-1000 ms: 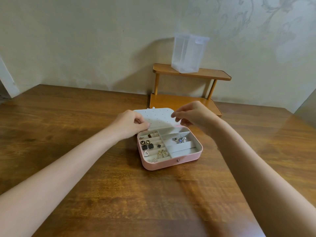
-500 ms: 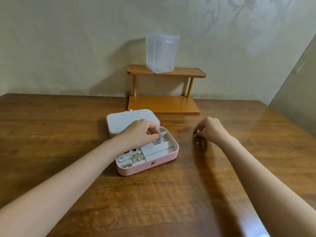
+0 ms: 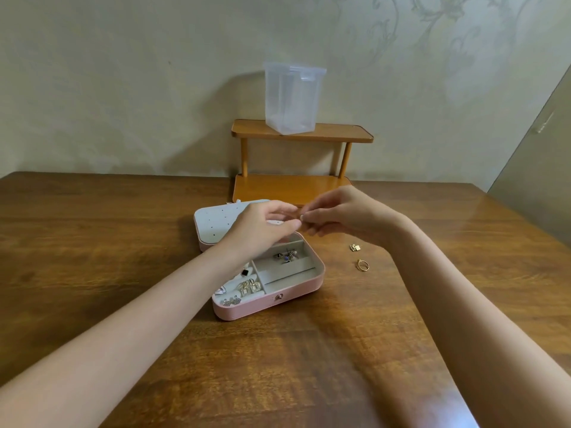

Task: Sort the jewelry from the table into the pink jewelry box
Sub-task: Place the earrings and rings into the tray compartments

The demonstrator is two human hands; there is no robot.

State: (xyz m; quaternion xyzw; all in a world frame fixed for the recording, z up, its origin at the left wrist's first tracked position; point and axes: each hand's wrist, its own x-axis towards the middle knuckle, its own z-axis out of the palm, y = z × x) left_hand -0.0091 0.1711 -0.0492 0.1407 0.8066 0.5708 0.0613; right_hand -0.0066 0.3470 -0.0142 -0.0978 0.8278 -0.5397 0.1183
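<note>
A pink jewelry box [image 3: 272, 299] is seen open on the brown tabletop [image 3: 92, 242], a little left of the middle. Its white lid [image 3: 213, 223] with small dots is laid flat on the far side. Inside the box, gold earrings [image 3: 249, 287] are kept in a near left slot, and small silver pieces [image 3: 231, 301] are seen in the nearest left corner. A black square piece [image 3: 245, 272] is seen beside the left arm. More small pieces [image 3: 285, 256] are piled in the far right slot.

Both hands are held above the far part of the box, and their fingertips are brought together. The left hand [image 3: 262, 225] has its fingers curled, with thumb and finger pressed together. The right hand [image 3: 336, 214] is also pinched at its fingertips. Something tiny may be held between them, but what it is cannot be told.

To the right of the box, on the tabletop, a gold ring [image 3: 363, 265] is left lying. A small gold charm [image 3: 355, 247] is seen just beyond it.

At the far side, by the wall, a small wooden shelf [image 3: 340, 135] is placed. A clear plastic tub [image 3: 292, 98] is set on its top.
</note>
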